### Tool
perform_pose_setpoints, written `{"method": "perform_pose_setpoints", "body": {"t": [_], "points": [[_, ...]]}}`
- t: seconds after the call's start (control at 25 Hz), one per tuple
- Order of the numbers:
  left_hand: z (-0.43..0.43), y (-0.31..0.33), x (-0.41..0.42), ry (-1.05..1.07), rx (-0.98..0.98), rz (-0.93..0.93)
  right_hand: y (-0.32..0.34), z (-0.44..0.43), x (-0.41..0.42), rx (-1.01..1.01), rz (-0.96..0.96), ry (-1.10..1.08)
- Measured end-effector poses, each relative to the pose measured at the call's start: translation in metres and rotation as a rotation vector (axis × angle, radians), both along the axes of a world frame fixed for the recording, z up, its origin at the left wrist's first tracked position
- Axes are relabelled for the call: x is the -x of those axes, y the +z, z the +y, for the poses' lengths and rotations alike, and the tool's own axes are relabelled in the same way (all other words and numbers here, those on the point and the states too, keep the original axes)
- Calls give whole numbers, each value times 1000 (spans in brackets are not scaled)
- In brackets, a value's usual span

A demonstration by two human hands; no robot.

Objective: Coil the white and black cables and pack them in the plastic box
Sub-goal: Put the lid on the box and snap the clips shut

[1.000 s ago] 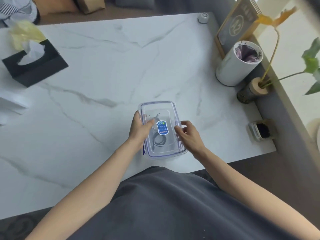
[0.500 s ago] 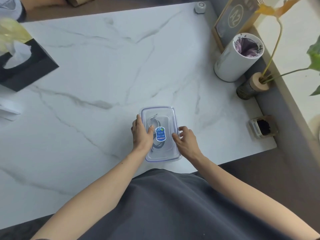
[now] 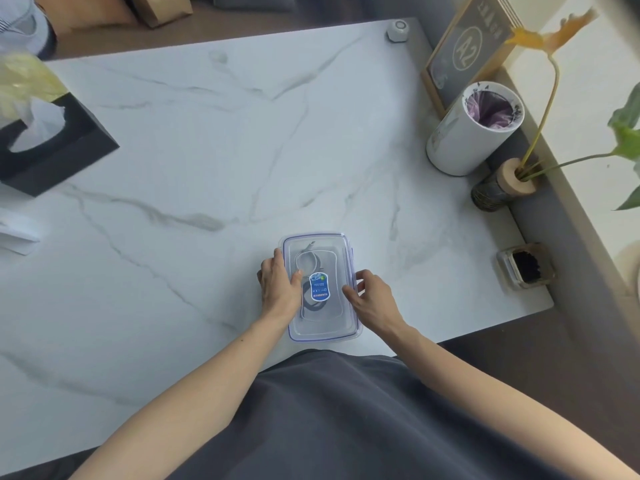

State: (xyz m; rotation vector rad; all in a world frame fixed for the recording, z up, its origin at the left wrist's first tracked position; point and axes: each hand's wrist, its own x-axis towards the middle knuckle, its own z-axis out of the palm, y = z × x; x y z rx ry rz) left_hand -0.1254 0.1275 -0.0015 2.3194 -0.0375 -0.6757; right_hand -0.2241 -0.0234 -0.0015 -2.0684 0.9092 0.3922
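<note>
The left hand [image 3: 277, 289] gripped the plastic box [image 3: 325, 329] at its left edge, the right hand [image 3: 372, 301] at its right; its blue label [image 3: 319, 287] was illegible; a sign [image 3: 465, 50] beyond read "A2".

- A wide stretch of the marble table [image 3: 207, 174] is lying open beyond and to the left of the plastic box [image 3: 320, 336].
- The left hand [image 3: 278, 289] and right hand [image 3: 372, 301] are gripping the box's long sides and blocking them; its far end is lying open.
- A black tissue box [image 3: 69, 157] and white paper [image 3: 17, 232] are occupying the left edge.
- A white bin [image 3: 460, 147], a vase [image 3: 498, 190] and a small jar [image 3: 524, 266] are lining the right edge.
- The person's dark garment [image 3: 329, 410] is closing off the near edge.
</note>
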Motion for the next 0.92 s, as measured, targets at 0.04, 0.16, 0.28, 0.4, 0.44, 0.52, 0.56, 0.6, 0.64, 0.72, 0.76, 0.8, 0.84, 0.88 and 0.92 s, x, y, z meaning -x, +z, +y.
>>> {"method": "perform_pose_setpoints", "body": {"t": [0.04, 0.16, 0.28, 0.4, 0.44, 0.52, 0.56, 0.6, 0.64, 0.72, 0.76, 0.8, 0.84, 0.88, 0.92], "points": [[2, -1, -1, 4, 0, 22, 0, 0, -1, 3, 3, 6], [6, -1, -4, 4, -7, 40, 1, 0, -2, -3, 17, 22], [12, -4, -6, 10, 19, 36, 2, -2, 0, -22, 26, 23], [20, -1, -2, 68, 82, 81, 3, -3, 1, -52, 38, 6], [22, 0, 0, 85, 105, 94, 3, -3, 1, -66, 33, -9], [27, 1, 7, 121, 131, 128, 3, -4, 1, -102, 20, -34], [29, 0, 10, 137, 141, 143, 5, -5, 2, -127, 15, -38], [31, -1, 13, 153, 149, 154, 7, -6, 3, -156, 13, -41], [33, -2, 15, 159, 150, 164, 8, -8, 5, -183, 13, -43], [35, -4, 19, 167, 145, 170, 7, -12, 9, -217, 20, -44], [37, -4, 21, 172, 147, 171, 8, -12, 10, -226, 27, -44], [38, -4, 23, 175, 148, 175, 8, -12, 12, -235, 32, -45], [39, -3, 24, 177, 147, 183, 8, -13, 14, -250, 37, -50], [40, -2, 26, 172, 148, 194, 9, -12, 15, -267, 39, -50], [42, -3, 28, 166, 153, 206, 10, -12, 17, -283, 40, -47]]}}
